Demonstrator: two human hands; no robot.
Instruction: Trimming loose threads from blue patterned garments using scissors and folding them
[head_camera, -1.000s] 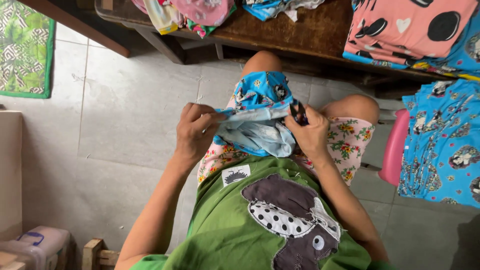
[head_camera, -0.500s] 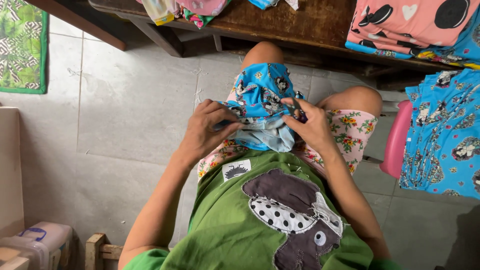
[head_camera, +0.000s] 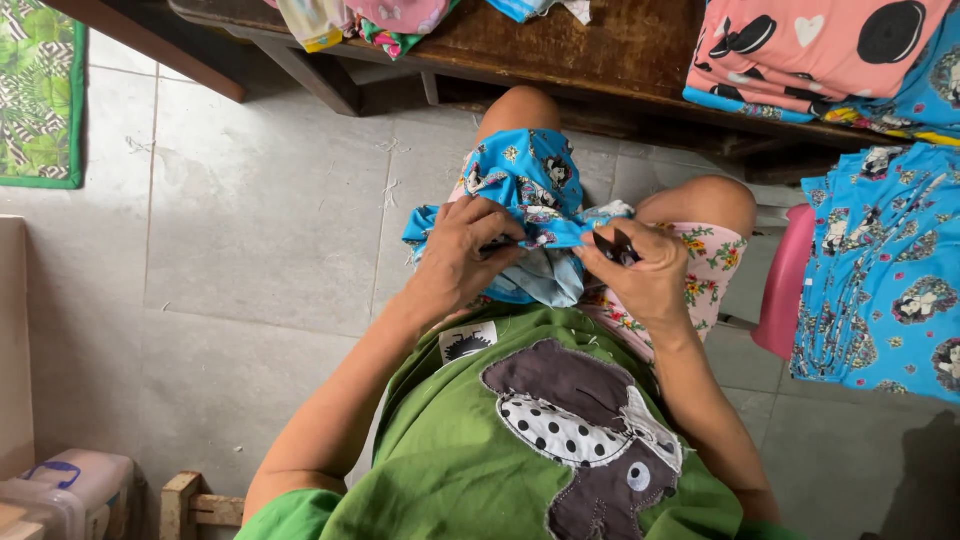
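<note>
While the left hand (head_camera: 462, 250) is closing its grip on a fold of the blue printed garment (head_camera: 528, 190) lying across the person's lap, the right hand (head_camera: 640, 275) is pinching small dark thread snips (head_camera: 614, 247) just beside that cloth. Beyond the knees, a dark wooden table (head_camera: 620, 45) is carrying pink and blue folded fabrics (head_camera: 820, 50).
</note>
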